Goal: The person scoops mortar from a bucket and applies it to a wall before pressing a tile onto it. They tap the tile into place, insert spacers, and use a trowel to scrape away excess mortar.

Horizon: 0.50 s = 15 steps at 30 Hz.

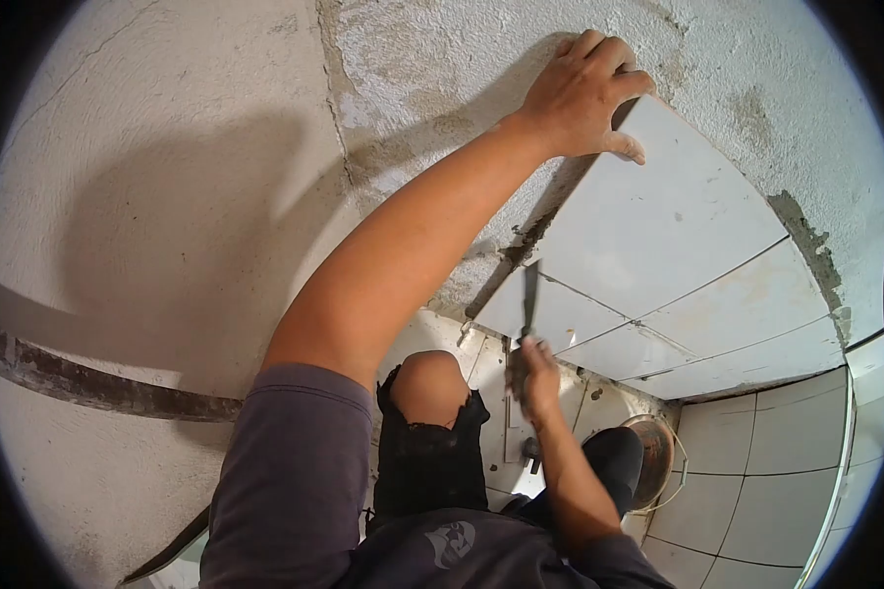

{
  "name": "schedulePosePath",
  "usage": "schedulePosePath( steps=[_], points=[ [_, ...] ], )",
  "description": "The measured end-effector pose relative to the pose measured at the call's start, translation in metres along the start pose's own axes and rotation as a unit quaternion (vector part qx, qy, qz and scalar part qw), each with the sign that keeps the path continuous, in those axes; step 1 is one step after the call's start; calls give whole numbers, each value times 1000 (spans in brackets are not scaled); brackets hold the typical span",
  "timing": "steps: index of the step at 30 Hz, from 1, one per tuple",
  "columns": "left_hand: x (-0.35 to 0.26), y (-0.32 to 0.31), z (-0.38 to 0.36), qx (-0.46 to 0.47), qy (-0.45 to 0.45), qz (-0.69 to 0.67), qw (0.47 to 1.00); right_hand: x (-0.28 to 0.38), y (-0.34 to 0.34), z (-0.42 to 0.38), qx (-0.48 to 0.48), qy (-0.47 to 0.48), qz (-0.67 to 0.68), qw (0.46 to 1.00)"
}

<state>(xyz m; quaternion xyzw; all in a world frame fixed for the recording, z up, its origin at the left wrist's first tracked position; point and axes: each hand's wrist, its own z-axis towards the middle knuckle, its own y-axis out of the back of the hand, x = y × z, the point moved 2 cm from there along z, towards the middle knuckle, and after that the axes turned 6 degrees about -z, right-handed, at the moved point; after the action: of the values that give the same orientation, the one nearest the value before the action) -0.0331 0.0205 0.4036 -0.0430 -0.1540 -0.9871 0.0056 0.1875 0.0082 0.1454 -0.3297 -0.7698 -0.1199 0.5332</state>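
A large white wall tile (663,206) stands against the rough plastered wall, above a row of similar tiles. My left hand (589,93) grips its upper left corner, thumb on the glazed face and fingers over the edge. Lower down, my right hand (535,378) is closed round the handle of a trowel (530,294). The narrow dark blade points up, seen nearly edge-on, near the joint under the large tile. Whether the blade touches the tile cannot be made out.
Below right of my right hand stands a bucket (655,461) with a wire handle. Tiles (756,461) cover the adjoining surface at right. Grey mortar (805,245) shows along the tiles' right edge. My bent knee (430,388) is close to the wall.
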Motion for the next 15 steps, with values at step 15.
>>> schedulePosePath(
  steps=[15],
  points=[
    [0,0,2,42,18,-5,999,-14,-59,37,-91,-29,21,995]
  ],
)
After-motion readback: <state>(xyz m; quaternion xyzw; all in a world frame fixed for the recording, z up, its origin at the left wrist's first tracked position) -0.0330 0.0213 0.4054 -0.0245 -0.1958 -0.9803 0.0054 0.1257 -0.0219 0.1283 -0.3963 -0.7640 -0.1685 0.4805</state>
